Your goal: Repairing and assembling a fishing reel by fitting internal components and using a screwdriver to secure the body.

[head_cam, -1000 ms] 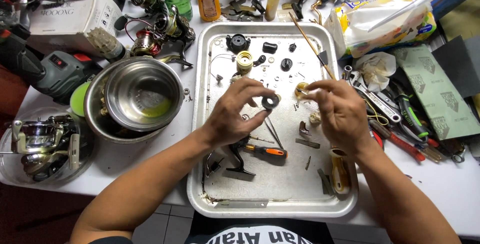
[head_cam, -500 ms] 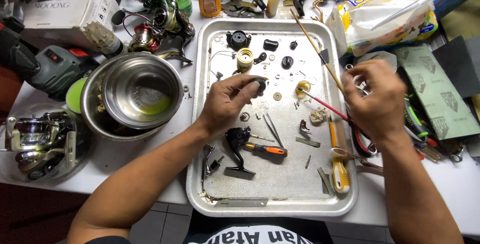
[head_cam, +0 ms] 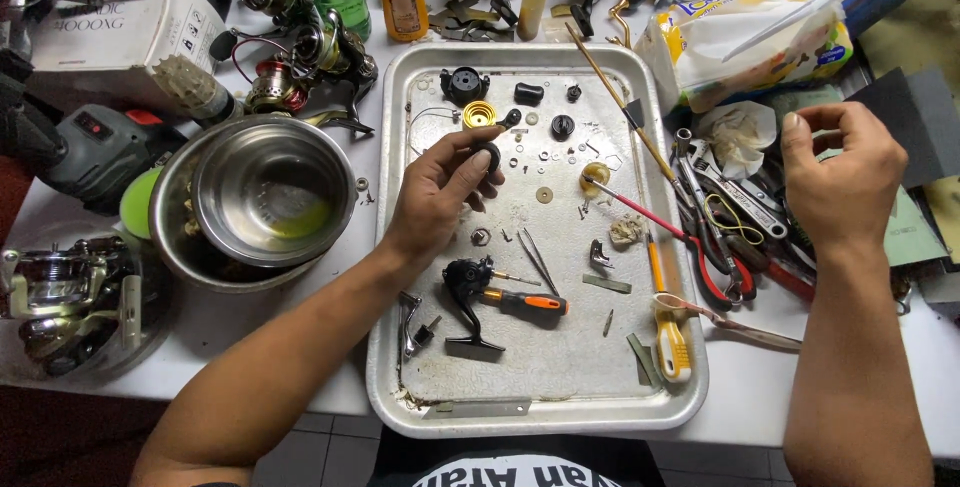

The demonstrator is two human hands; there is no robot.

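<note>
Two bare hands work over a cluttered white surface (head_cam: 300,347), seen from above. The left hand (head_cam: 440,192) hovers over a shallow metal tray (head_cam: 690,387) and pinches a small black ring-shaped part (head_cam: 489,156) between thumb and fingertips, the other fingers curled loosely. The part sits above the upper middle of the tray, close to a small gold spool (head_cam: 478,114) and scattered washers.

The right hand (head_cam: 845,182) is off the tray to the right, above a heap of pliers and hand tools (head_cam: 730,237). Its fingers are half curled; whether it holds anything cannot be told.

Lower on the tray lie a black fishing-reel body (head_cam: 468,282), a screwdriver with an orange and black handle (head_cam: 525,302) and a yellow-handled brush (head_cam: 672,342). Nested steel bowls (head_cam: 265,197) stand left of the tray.

The ring looks light, rigid and small, probably greasy and easy to drop. It seems best gripped by its outer edge with fingertips, as here, and kept low over the tray.
</note>
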